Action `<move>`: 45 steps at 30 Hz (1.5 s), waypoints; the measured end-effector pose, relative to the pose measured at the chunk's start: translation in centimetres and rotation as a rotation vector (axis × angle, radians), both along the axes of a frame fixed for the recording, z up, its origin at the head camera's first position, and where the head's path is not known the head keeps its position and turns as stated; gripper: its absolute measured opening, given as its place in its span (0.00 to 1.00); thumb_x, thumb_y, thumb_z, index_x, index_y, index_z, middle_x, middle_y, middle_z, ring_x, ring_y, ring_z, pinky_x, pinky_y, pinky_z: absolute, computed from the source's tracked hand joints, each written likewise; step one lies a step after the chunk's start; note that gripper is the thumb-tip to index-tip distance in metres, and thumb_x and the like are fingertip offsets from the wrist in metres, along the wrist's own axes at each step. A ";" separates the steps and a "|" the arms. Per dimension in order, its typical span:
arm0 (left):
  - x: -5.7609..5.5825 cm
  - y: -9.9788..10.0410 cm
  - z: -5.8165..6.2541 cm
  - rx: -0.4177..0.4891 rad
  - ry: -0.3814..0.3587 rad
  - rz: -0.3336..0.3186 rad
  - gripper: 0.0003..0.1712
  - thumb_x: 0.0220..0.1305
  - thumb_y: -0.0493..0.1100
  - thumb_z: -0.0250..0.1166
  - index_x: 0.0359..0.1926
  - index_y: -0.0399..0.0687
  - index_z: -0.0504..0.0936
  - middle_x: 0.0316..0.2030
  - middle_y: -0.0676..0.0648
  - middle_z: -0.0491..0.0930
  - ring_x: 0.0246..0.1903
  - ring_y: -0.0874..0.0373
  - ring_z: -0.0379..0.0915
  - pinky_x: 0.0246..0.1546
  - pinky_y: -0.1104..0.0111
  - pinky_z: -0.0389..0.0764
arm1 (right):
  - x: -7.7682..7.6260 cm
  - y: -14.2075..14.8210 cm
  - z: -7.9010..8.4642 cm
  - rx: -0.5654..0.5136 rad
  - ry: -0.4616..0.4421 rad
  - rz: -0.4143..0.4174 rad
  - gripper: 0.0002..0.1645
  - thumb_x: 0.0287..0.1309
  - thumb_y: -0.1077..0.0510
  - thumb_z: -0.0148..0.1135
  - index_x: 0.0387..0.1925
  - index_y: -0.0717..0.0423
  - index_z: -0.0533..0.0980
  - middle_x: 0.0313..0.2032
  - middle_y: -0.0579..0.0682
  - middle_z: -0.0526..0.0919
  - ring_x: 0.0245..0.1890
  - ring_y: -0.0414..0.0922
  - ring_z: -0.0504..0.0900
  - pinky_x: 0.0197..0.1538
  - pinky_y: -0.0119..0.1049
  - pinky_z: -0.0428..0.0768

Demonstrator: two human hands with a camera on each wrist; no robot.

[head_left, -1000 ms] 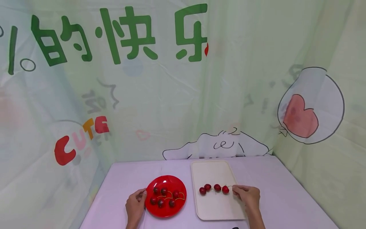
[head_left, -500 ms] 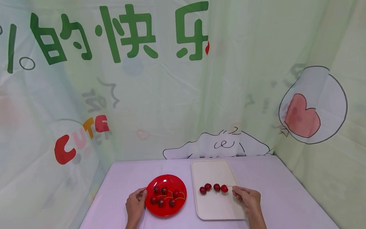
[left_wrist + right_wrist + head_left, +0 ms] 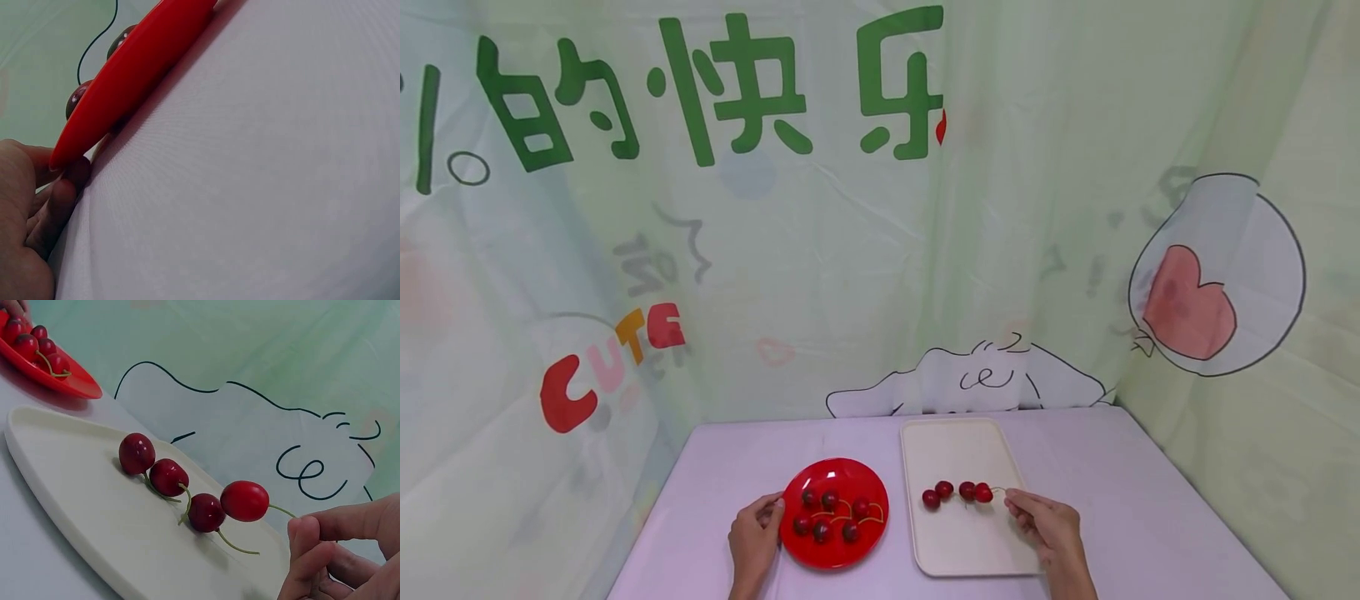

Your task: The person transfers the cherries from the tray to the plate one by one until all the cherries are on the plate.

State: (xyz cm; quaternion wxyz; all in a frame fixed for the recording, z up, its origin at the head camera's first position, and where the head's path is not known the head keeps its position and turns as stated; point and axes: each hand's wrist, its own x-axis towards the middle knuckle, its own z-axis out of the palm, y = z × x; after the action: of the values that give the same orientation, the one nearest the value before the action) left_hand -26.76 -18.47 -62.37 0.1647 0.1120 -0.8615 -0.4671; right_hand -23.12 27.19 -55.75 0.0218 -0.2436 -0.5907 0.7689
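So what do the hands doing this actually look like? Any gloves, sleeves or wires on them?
They're a person's hands, with ordinary fingers and thumbs. The left hand and right hand are both bare: no gloves, rings, cables or markings show. In the head view, no sleeve, watch or bracelet shows down to the picture's bottom edge.

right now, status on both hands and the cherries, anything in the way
Left hand: grip on red plate, at its edge. Right hand: grip on stem of one cherry. Possible bump: three other cherries close by, on cream tray.
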 end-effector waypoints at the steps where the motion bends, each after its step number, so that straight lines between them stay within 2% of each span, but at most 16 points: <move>1: 0.0 0.0 0.0 -0.002 0.000 -0.001 0.14 0.78 0.41 0.67 0.57 0.41 0.91 0.39 0.44 0.93 0.27 0.60 0.77 0.28 0.73 0.73 | 0.0 -0.1 0.0 -0.002 0.004 0.003 0.09 0.67 0.68 0.72 0.30 0.58 0.91 0.23 0.44 0.91 0.25 0.34 0.85 0.30 0.26 0.80; 7: 0.2 0.0 0.0 0.012 0.001 -0.009 0.15 0.78 0.41 0.67 0.58 0.40 0.91 0.39 0.43 0.93 0.25 0.59 0.76 0.25 0.73 0.73 | 0.3 -0.5 0.0 -0.009 0.017 0.023 0.05 0.68 0.68 0.72 0.35 0.64 0.91 0.25 0.45 0.91 0.25 0.34 0.85 0.30 0.25 0.80; 12: 0.3 0.1 -0.1 0.019 0.001 -0.006 0.15 0.78 0.42 0.67 0.58 0.41 0.91 0.39 0.44 0.92 0.24 0.60 0.76 0.24 0.73 0.74 | 0.5 -0.8 -0.2 -0.018 0.016 0.035 0.11 0.69 0.69 0.70 0.31 0.58 0.91 0.25 0.44 0.92 0.26 0.33 0.85 0.31 0.24 0.80; 26: 0.2 0.1 0.5 0.008 0.003 0.007 0.14 0.78 0.41 0.67 0.57 0.41 0.91 0.37 0.45 0.91 0.26 0.59 0.75 0.26 0.73 0.73 | 0.2 -1.9 -0.7 0.008 0.031 0.036 0.09 0.69 0.69 0.69 0.33 0.61 0.91 0.23 0.45 0.91 0.24 0.34 0.85 0.29 0.25 0.79; 37: 0.1 -0.1 0.3 0.001 0.003 0.002 0.14 0.78 0.41 0.67 0.57 0.41 0.91 0.37 0.46 0.92 0.27 0.59 0.75 0.28 0.73 0.73 | 0.2 -3.2 -0.5 0.006 0.036 0.053 0.05 0.65 0.71 0.71 0.35 0.65 0.90 0.24 0.47 0.91 0.25 0.34 0.84 0.29 0.26 0.79; 45: 0.2 0.0 0.3 -0.004 -0.003 0.007 0.14 0.78 0.41 0.67 0.57 0.42 0.91 0.39 0.44 0.93 0.28 0.59 0.76 0.30 0.73 0.72 | -0.1 -4.0 -1.4 -0.020 0.048 0.065 0.05 0.65 0.70 0.71 0.33 0.64 0.90 0.24 0.46 0.90 0.23 0.33 0.83 0.29 0.25 0.78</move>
State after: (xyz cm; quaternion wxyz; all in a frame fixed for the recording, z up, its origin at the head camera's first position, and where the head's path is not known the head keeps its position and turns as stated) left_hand -26.59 -18.45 -62.11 0.1655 0.1154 -0.8623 -0.4645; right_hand -23.23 23.21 -57.14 0.0086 -0.2060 -0.5900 0.7807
